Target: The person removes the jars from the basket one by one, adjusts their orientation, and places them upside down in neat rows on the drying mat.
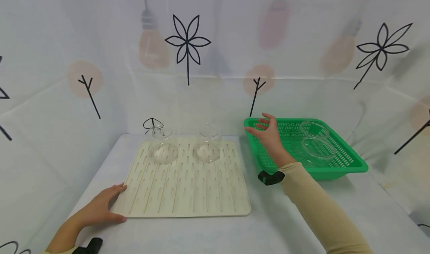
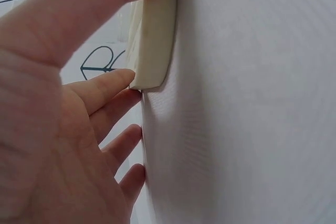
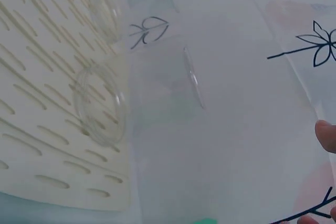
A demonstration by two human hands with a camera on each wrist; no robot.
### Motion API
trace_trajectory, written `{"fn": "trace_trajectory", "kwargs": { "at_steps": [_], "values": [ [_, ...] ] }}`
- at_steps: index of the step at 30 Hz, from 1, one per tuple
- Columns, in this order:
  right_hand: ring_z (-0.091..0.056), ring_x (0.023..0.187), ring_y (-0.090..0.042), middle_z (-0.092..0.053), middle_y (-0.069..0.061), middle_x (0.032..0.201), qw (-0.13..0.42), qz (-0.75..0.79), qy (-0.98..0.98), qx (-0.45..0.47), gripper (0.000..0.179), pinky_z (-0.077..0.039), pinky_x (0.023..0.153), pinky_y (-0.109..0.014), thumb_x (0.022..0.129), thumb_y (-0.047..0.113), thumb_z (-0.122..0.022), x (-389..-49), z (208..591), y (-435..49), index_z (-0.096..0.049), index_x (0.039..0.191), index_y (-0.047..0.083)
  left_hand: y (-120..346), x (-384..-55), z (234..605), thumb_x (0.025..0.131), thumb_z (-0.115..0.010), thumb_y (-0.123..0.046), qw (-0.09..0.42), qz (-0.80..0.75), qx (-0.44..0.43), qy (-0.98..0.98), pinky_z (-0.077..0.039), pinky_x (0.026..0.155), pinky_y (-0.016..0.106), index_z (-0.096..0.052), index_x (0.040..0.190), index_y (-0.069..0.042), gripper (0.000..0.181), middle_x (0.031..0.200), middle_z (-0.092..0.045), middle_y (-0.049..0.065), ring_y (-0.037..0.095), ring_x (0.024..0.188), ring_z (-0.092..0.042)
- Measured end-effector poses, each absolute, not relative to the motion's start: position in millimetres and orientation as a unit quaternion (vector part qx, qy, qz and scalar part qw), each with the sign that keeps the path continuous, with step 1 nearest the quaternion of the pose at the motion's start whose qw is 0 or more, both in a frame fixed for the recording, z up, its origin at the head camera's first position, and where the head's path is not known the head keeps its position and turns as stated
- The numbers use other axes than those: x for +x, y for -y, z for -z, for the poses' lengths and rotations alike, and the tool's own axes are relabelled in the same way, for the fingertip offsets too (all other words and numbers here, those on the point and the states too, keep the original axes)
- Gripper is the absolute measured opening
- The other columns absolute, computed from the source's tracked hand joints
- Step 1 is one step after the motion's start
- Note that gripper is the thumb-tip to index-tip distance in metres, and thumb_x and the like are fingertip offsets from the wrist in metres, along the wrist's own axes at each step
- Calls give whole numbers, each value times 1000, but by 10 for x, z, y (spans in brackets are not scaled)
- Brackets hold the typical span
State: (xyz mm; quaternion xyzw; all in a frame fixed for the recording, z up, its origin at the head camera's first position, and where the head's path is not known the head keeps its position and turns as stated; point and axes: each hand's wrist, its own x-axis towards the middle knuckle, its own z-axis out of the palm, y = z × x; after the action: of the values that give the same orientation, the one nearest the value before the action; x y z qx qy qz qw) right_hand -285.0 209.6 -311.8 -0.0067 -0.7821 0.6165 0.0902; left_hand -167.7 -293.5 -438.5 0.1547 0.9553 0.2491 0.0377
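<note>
Glasses, clear and round [image 1: 208, 144], stand far on the cream slotted mat [image 1: 188, 188], whose near-left corner the spread left hand [image 1: 100, 206] touches. The spread, empty right hand [image 1: 270, 135] hovers over the green perforated basket [image 1: 342, 169]; glassware inside [image 1: 318, 148] barely shows on my feed, so I'd move slowly.

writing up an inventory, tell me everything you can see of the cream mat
The cream mat is a flat, fairly thick slab, perhaps rubber or plastic, with a rounded near right corner and rows of narrow slots that look recessed. It lies on the white-covered table, left of the green basket. Two clear vessels stand on its far half. The left grip spans its near left corner, a fingertip against the edge.
</note>
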Motion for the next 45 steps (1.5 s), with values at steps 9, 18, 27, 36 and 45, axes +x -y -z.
{"fn": "trace_trajectory", "kwargs": {
  "at_steps": [9, 18, 27, 36, 45],
  "values": [
    [-34, 129, -31, -29, -16, 142, 104, -609, 786, -17, 87, -36, 98, -47, 83, 23, -72, -2830, 3083, -2291, -14, 146, 11, 2952, -1668, 4383, 54, -86, -45, 29, -250, 155, -955, -28, 94, 64, -45, 130, 8, 101, 134, -39, 33, 52, 121, -32],
    [-32, 130, -32, -26, -17, 144, 123, -605, 786, -33, 87, -33, 100, -47, 84, 27, -70, -2791, 3055, -2528, -11, 147, 10, 2966, -1660, 4374, 54, -86, -45, 28, -251, 153, -955, -27, 94, 64, -46, 130, 8, 100, 134, -39, 32, 52, 121, -32],
    [-31, 130, -32, -23, -18, 144, 139, -606, 782, -55, 85, -33, 100, -46, 86, 29, -67, -2785, 3063, -2781, -11, 147, 12, 2979, -1651, 4410, 55, -86, -42, 19, -273, 165, -948, -26, 94, 65, -46, 129, 8, 98, 134, -39, 33, 53, 121, -31],
    [-32, 126, -29, -32, -6, 131, 162, -593, 782, -102, 88, -33, 99, -43, 83, 39, -66, -2713, 3046, -3107, -11, 146, 14, 2952, -1651, 4392, 56, -86, -41, 18, -273, 167, -947, -27, 94, 64, -46, 129, 8, 97, 134, -40, 32, 53, 121, -31],
    [-36, 116, -23, -35, -3, 127, 176, -587, 776, -151, 88, -34, 96, -41, 82, 42, -66, -2613, 3020, -3376, -12, 146, 16, 2930, -1650, 4391, 54, -86, -43, 26, -262, 155, -952, -27, 94, 65, -46, 130, 7, 99, 135, -39, 31, 52, 122, -30]
  ]
}}
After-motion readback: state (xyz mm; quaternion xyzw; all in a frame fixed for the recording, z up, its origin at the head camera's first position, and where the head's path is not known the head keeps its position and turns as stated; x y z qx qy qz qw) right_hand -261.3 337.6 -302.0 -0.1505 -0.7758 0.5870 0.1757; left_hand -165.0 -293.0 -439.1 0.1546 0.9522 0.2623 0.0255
